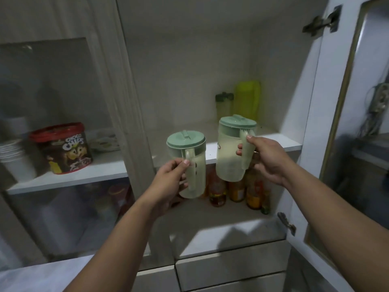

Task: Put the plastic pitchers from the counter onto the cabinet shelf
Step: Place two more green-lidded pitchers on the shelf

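Both forearms (336,207) run off the bottom edge. Lower-centre bottles (237,188) sit partly hidden behind the pitchers (229,157), labels unreadable.

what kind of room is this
Most likely a home kitchen or pantry: an open cabinet shelf with two lidded plastic pitchers held up to it, a chocolate cereal tub, and sauce bottles below.

Single head-worn wide-angle view, looking forward and slightly down, sitting close to the open white cabinet shelf (273,144); forearms entering from the near edge.
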